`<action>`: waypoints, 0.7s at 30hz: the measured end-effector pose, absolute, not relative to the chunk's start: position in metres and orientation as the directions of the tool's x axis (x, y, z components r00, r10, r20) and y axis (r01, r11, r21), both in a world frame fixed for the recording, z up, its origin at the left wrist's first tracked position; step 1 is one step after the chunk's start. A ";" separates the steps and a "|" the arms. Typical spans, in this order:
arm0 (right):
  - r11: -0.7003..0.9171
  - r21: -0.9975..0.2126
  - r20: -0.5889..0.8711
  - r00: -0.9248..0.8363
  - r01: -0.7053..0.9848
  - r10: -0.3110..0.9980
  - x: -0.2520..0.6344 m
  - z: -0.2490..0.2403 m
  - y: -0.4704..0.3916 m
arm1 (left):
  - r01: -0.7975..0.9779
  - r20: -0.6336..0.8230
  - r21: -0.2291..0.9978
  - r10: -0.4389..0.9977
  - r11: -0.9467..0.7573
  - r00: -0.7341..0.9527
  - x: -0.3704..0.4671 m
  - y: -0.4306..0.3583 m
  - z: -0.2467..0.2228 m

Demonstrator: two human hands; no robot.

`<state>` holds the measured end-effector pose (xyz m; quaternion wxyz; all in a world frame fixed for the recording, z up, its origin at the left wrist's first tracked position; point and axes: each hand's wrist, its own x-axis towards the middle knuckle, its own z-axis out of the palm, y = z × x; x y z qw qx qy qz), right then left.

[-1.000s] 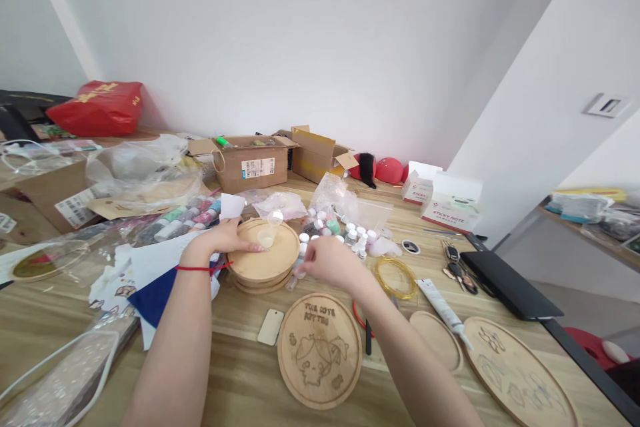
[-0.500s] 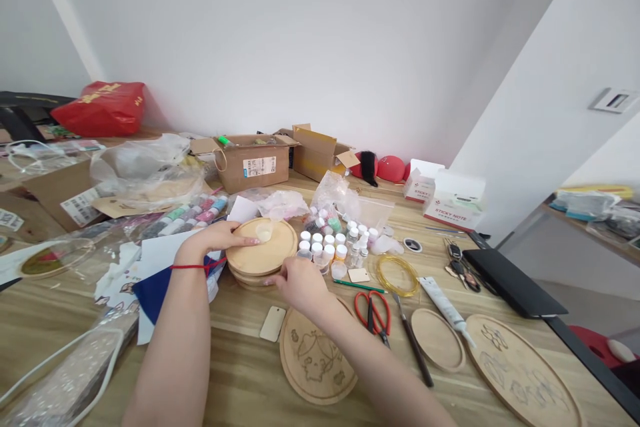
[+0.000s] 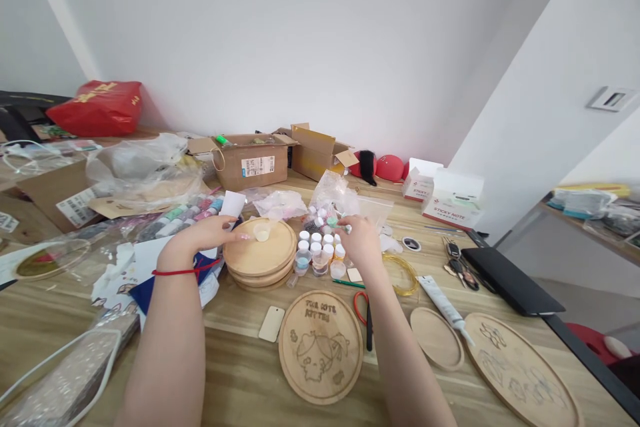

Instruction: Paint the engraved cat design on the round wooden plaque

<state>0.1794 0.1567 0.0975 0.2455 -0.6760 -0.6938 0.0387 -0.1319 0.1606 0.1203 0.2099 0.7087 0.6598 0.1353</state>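
Observation:
My left hand point(image 3: 207, 235) lies at the left rim of a stack of round wooden plates point(image 3: 260, 257), its fingers stretched towards a small clear cup point(image 3: 261, 232) on the top plate. My right hand point(image 3: 361, 240) reaches over the group of white-capped bottles point(image 3: 316, 248), its fingers drawn together at the right-hand bottles. Whatever is between them is mostly hidden. Small clear cups point(image 3: 303, 260), one with bluish contents, stand in front of the bottles. Nearer me lies a round wooden plate with a kitten drawing and lettering point(image 3: 320, 347).
Red-handled scissors point(image 3: 360, 307), partly behind my right forearm, lie beside a green pencil point(image 3: 349, 283). Further right are a coil of yellow wire point(image 3: 407, 277), a white tube point(image 3: 443, 303) and an oval wooden board point(image 3: 525, 373). Cardboard boxes point(image 3: 253, 163) stand along the wall.
My right hand has left the front of the plate stack and moved up and right to the bottles. The kitten plate is now uncovered. My left hand has drawn back slightly to the left.

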 end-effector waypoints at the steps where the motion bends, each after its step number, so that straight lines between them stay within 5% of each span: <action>1: 0.051 -0.300 0.283 0.038 0.953 0.958 0.184 0.096 0.162 | 0.880 -0.082 0.473 0.992 -0.048 0.098 -0.133 0.159 0.123; 5: 0.108 -0.069 0.162 -0.096 0.992 0.982 0.186 0.089 0.174 | 0.895 -0.017 0.445 0.999 -0.034 0.046 -0.133 0.153 0.131; 14: 0.159 0.009 0.001 -0.159 0.987 0.987 0.173 0.083 0.201 | 0.841 0.176 0.530 0.984 -0.109 0.016 -0.118 0.149 0.142; 21: 0.149 0.020 -0.046 -0.148 0.989 0.988 0.172 0.082 0.209 | 0.883 0.109 0.460 0.993 -0.096 0.051 -0.098 0.159 0.139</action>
